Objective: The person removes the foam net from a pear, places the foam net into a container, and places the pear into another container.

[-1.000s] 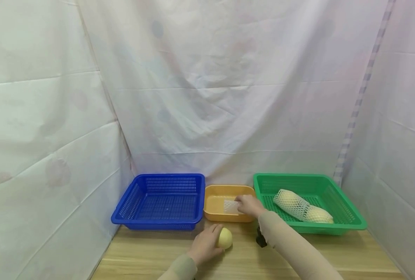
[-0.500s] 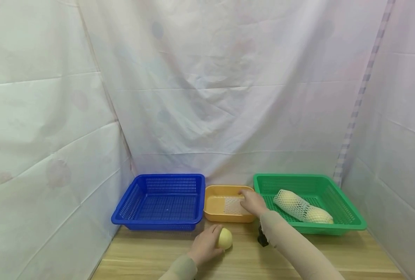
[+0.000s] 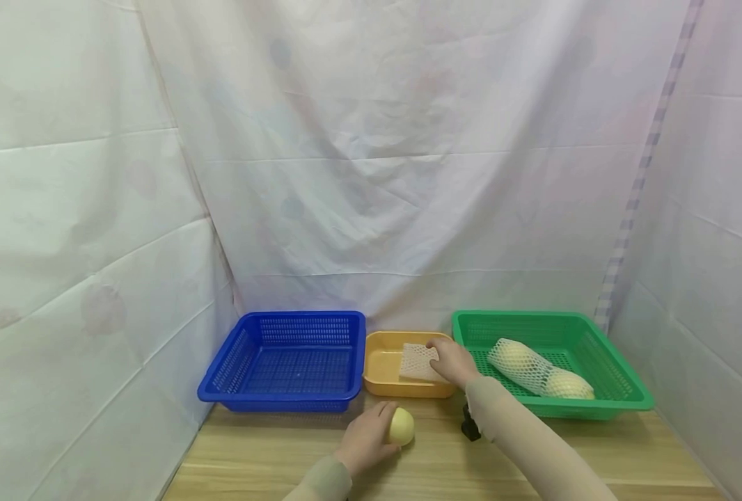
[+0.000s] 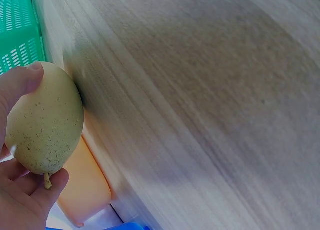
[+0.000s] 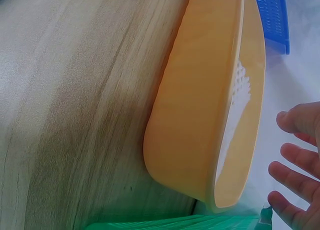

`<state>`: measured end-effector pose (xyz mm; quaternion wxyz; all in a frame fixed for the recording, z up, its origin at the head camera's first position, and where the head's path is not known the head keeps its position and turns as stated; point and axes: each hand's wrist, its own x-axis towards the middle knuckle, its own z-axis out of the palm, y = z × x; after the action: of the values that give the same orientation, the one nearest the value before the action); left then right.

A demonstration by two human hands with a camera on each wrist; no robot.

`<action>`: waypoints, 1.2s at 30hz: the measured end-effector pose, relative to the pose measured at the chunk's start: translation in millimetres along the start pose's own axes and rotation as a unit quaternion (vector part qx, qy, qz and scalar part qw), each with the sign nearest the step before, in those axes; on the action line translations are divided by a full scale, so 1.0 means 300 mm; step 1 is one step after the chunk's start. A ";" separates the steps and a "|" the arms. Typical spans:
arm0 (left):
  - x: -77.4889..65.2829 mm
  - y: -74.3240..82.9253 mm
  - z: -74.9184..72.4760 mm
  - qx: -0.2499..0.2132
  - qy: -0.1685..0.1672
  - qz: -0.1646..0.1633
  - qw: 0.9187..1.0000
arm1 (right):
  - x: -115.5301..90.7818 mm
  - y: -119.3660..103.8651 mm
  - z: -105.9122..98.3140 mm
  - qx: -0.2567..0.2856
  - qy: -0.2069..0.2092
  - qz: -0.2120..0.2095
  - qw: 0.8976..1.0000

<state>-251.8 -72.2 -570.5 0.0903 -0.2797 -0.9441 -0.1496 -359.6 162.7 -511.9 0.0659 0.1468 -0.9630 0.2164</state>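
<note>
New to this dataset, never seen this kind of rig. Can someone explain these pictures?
No robot here: a person works bare-handed. The wide picture comes from a head camera looking forward and down; the two close ones come from cameras on each wrist. On the wooden table stand a blue basket, an orange tray with white netting in it, and a green basket with two netted fruits. The left hand holds a pale yellow fruit; the right hand hovers over the tray, gripping nothing.
</note>
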 end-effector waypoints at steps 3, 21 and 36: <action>-0.001 0.000 -0.002 -0.003 -0.003 -0.002 1.000 | 0.000 0.002 0.001 -0.001 0.000 0.001 1.000; -0.002 -0.010 0.017 -0.008 -0.001 -0.005 1.000 | -0.027 0.044 -0.099 -0.003 0.009 0.012 1.000; -0.010 -0.004 0.010 -0.016 0.003 -0.010 1.000 | -0.080 0.166 -0.239 -0.036 0.022 0.015 0.999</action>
<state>-250.3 -73.6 -574.3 0.0875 -0.2709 -0.9441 -0.1661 -347.8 243.2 -471.9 0.0887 0.1252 -0.9706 0.1857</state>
